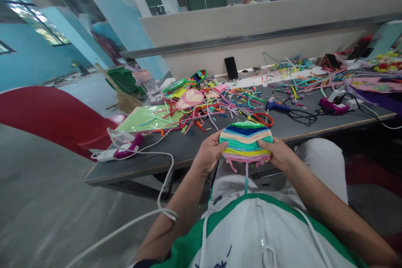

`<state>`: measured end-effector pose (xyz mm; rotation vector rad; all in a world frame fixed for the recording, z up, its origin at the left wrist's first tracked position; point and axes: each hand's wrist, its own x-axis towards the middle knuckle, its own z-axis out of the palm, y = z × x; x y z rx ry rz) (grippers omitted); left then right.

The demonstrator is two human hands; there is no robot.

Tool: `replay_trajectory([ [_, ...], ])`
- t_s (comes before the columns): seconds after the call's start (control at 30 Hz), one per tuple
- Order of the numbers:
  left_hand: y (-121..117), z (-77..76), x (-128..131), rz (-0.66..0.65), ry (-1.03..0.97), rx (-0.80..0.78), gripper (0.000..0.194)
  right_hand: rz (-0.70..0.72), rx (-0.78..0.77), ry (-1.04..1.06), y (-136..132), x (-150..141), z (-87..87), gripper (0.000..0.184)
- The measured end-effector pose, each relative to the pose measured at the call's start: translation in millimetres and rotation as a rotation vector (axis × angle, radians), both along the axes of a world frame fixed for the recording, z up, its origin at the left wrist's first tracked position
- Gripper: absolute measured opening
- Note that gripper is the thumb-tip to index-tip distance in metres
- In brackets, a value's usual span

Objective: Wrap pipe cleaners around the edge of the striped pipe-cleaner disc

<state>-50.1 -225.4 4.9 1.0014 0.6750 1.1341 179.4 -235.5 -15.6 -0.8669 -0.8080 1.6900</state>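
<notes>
My left hand (210,151) and right hand (279,153) are gripping opposite ends of a striped panel (246,141); its long axis is running left to right, loose strands (246,171) pointing toward me; I am holding it at the table's (185,147) front edge.

Pretty clearly some kind of craft workshop: grey workbench (185,146) with pipe cleaners (201,122) and a glue gun (278,106) on it, bare grey floor (47,192) left of the workbench.
</notes>
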Motion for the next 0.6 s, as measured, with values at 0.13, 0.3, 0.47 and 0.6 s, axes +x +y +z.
replay_trajectory([
  [0.13, 1.6, -0.1, 4.1, -0.024, 0.035, 0.012, 0.051, -0.008, 0.010, -0.088, 10.3, 6.6, 8.9, 0.033],
  [0.3, 1.9, -4.4, 4.8, 0.030, 0.077, 0.017, 0.048, 0.023, 0.064, -0.089, 16.9, 10.0, 12.3, 0.033],
  [0.47, 2.1, -2.0, -1.1, 0.009, 0.105, 0.007, 0.051, 0.007, 0.060, -0.088, 15.7, 9.7, 13.3, 0.034],
  [0.6, 8.8, 6.1, -8.8, -0.071, 0.171, -0.002, 0.060, 0.017, 0.029, -0.103, 14.8, 7.6, 18.0, 0.033],
])
